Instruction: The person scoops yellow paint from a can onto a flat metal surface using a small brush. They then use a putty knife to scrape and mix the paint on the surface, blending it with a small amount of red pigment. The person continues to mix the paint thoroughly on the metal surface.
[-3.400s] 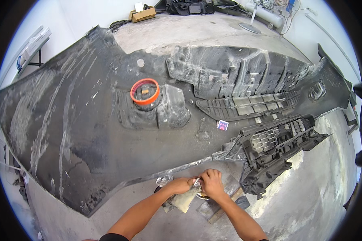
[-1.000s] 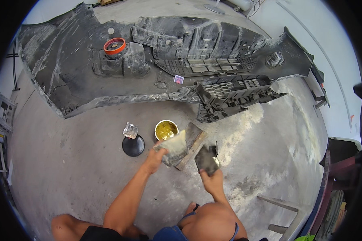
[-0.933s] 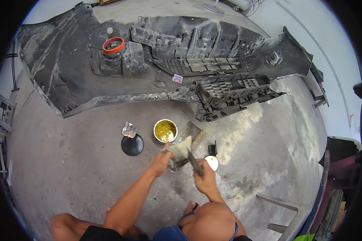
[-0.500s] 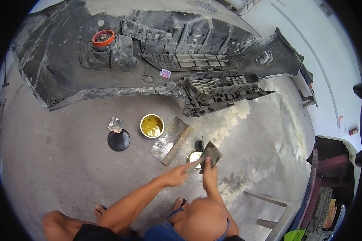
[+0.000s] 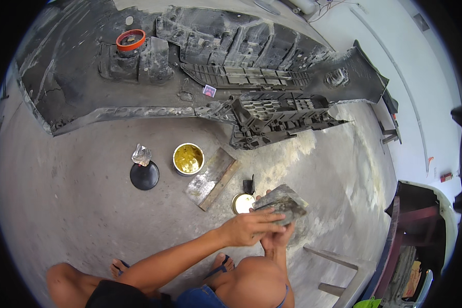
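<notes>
Both hands are together at lower centre right, around a worn grey flat sheet [image 5: 281,197], whose exact kind I cannot make out. My left hand [image 5: 245,229] reaches in from the left and closes on its near, darker part, fingers extended over the top. From below, my right hand [image 5: 278,237] grips it, palm turned up, with fingertips showing at its far left edge. Whether this is one folded sheet or two pieces is unclear. A round pale tin lid [image 5: 243,204] and a small black piece [image 5: 248,184] lie just left of the sheet.
An open can of yellow paste [image 5: 188,158] stands left of a metal plate with a wooden edge [image 5: 212,180]. Left of that lie a black round lid [image 5: 144,176] and crumpled foil [image 5: 141,154]. A large dark car bumper [image 5: 154,110] spans the far side. A grey stand [image 5: 339,262] is at right.
The dark flat piece in my right hand has tilted over and now shows a broader grey face. My left hand has moved right onto it. The view has shifted slightly.
</notes>
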### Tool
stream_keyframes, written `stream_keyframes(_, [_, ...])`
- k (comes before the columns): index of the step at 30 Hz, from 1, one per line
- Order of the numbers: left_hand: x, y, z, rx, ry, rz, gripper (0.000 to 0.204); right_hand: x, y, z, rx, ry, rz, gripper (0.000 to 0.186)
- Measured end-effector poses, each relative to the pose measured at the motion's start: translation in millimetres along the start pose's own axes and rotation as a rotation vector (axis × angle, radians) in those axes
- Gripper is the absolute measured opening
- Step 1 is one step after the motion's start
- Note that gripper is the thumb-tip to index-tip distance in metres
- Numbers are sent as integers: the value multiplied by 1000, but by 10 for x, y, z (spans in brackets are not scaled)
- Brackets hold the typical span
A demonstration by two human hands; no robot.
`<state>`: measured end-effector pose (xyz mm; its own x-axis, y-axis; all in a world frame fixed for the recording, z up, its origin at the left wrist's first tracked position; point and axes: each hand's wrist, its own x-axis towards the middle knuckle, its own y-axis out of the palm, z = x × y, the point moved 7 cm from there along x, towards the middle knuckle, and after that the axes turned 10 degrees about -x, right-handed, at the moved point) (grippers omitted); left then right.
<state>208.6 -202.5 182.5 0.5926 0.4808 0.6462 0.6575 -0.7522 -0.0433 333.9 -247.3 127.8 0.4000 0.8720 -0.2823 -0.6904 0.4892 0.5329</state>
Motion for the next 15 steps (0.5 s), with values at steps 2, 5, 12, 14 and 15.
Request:
stream_keyframes(2, [-22,63,83,-187,-184,-17,40,48,13,54,-44,-63,-51,82])
stream_keyframes(5, [-25,0,199,-316,-357,-118,42,91,33,128,-114,-178,-56,86])
stream_keyframes(12, [4,-231,352,-124,-453,-57,73,297,65,78,-182,-133,-44,87])
stream_keyframes(14, [-53,-106,221,-156,-394,44,73,355,59,80,-144,-97,-28,89])
stream_keyframes(15, [-95,-27,132,-161,-358,66,74,363,66,95,-105,-89,3,90])
